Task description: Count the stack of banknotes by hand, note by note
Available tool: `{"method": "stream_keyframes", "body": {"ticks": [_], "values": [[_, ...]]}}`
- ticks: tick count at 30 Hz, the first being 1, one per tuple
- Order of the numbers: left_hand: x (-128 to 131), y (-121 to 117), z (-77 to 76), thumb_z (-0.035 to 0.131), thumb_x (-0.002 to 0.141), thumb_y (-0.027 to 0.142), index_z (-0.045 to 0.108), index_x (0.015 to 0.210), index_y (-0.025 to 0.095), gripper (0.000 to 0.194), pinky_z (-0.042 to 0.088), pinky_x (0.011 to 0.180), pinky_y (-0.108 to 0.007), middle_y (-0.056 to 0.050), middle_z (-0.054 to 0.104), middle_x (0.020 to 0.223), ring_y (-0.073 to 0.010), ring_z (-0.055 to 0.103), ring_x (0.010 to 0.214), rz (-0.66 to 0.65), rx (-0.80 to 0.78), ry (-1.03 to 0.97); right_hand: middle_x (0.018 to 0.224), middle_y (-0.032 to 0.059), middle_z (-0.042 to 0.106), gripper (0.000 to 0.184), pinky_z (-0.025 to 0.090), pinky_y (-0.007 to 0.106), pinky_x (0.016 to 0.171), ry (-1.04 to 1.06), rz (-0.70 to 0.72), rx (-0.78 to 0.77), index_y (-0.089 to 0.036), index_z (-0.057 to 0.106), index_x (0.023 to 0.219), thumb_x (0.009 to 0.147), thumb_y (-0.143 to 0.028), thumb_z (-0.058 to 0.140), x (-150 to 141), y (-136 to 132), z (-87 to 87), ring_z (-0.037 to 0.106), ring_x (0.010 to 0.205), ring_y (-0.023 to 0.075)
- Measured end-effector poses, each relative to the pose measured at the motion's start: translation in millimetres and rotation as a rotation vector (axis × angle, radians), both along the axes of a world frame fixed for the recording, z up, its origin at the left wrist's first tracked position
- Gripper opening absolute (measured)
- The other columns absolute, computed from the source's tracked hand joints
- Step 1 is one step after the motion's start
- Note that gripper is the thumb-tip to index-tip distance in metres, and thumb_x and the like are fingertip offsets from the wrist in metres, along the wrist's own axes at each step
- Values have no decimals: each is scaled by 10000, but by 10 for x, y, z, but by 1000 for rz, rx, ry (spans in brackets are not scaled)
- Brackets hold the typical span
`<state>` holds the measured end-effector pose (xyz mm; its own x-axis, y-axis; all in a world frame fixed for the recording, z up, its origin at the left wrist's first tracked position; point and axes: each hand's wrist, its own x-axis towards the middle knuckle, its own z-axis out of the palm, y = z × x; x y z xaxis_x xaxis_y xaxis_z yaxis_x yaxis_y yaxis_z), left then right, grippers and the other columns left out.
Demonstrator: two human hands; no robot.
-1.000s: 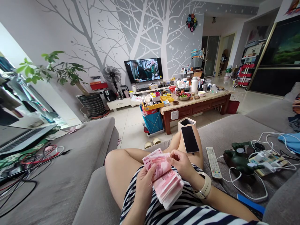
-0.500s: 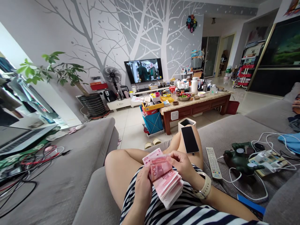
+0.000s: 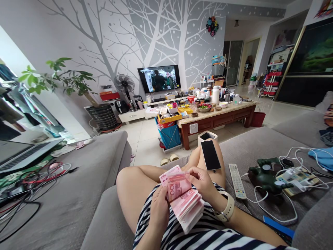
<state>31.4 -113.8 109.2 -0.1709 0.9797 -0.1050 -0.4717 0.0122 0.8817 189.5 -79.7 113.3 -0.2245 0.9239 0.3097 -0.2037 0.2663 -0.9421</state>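
A thick wad of pink 100 banknotes (image 3: 185, 205) is held over my lap, folded so its loose ends fan toward me. My left hand (image 3: 159, 205) is closed around its left side, thumb on the front note. At the upper right, my right hand (image 3: 199, 181) pinches the edge of a note between thumb and fingers. Part of the wad behind the front notes is hidden. A phone (image 3: 210, 155) with a dark screen rests on my right leg, beyond the right hand. The right wrist wears a cream watch strap (image 3: 227, 207).
To my right on the sofa lie a remote control (image 3: 237, 181), a dark green figure (image 3: 267, 177) and a power strip (image 3: 298, 180) with white cables. A laptop (image 3: 28, 152) and tangled cords are at left. Ahead stands a crowded coffee table (image 3: 218, 119).
The banknotes have shifted very slightly in my hands, the top note turning a little. Both hands stay nearly in place. The television picture differs.
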Motion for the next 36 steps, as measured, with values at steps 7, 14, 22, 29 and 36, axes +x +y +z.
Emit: {"method": "stream_keyframes", "body": {"ticks": [7,14,22,29,36], "values": [[35,-29,45,708,688,332,749,777,221,148,547,739,-406,-76,765,780,-321,703,840,-30,-19,-39,699,3,575,271,388,252,596,16,-24,-20,-166,598,748,865,-408,627,-3,18,-32,504,641,146],[36,-55,126,685,702,339,740,769,201,163,549,715,-380,-68,768,790,-301,704,814,1,-21,57,672,-14,547,297,364,239,578,41,19,22,-166,590,733,880,-422,618,15,-17,1,471,616,128],[28,-36,103,738,697,348,739,763,203,158,551,724,-358,-61,774,809,-290,705,837,-68,-13,-13,658,-19,536,325,363,243,582,80,91,53,-166,605,727,892,-447,608,29,-63,10,461,598,121],[-6,-27,31,773,699,389,738,857,165,277,553,676,-332,-50,765,751,-250,712,729,-70,-52,-61,592,-19,552,335,361,251,557,24,39,40,-176,553,680,884,-433,620,17,-16,-19,475,544,121],[-1,-42,21,782,700,387,752,933,129,348,542,621,-299,-53,747,696,-212,690,644,-141,-36,36,661,-30,515,297,357,247,569,-14,-62,-6,-177,545,719,833,-418,674,-6,61,-105,446,606,125]]}}
